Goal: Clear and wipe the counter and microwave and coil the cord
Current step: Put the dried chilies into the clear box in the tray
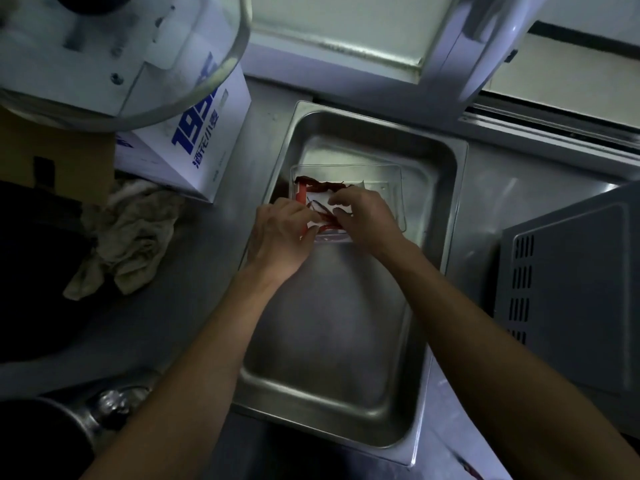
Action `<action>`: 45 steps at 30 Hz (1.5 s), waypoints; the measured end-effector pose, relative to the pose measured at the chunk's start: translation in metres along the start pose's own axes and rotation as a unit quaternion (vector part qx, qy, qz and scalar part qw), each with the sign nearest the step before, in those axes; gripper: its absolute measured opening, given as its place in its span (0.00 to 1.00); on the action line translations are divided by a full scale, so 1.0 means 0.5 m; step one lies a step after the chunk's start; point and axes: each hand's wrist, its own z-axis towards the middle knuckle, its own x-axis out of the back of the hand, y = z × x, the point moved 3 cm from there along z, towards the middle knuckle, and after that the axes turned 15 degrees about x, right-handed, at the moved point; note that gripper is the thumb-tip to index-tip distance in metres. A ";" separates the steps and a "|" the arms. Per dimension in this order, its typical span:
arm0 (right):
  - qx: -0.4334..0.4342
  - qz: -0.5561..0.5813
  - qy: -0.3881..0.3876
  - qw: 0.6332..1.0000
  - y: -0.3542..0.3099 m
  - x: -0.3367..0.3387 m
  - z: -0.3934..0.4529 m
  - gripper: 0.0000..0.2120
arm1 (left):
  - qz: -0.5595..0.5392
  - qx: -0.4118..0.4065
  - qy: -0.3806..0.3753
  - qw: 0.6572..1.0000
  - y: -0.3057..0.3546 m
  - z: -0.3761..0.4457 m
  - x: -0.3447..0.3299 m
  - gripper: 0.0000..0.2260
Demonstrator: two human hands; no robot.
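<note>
A deep steel tray [440, 216] sits on the steel counter [194, 306]. Inside it lies a clear plastic box [384, 178] with a bag of dried red chillies [322, 187] over its near left part. My left hand [277, 233] grips the bag's red-edged left side. My right hand [363, 216] pinches the bag from the right, fingers curled over it. A crumpled beige cloth [131, 237] lies on the counter to the left. The grey microwave [571, 299] stands at the right. No cord is in view.
A white carton with blue print [194, 133] stands at the back left under a glass lid [214, 77]. A brown cardboard box [69, 161] is at far left. A dark pan [31, 271] and a steel pot [45, 438] sit at the left. A white window frame [485, 46] rises behind.
</note>
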 end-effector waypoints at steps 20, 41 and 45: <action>-0.053 -0.004 0.105 0.993 -0.160 0.108 -0.500 0.10 | -0.017 -0.031 -0.103 0.994 0.176 -0.298 0.042 0.14; -0.208 0.034 0.177 0.961 -0.140 0.125 -1.059 0.12 | 0.037 -0.216 -0.151 0.964 0.449 -0.689 -0.106 0.07; -0.246 0.055 0.182 0.950 -0.140 0.104 -1.115 0.11 | 0.066 -0.219 -0.178 0.957 0.456 -0.723 -0.152 0.06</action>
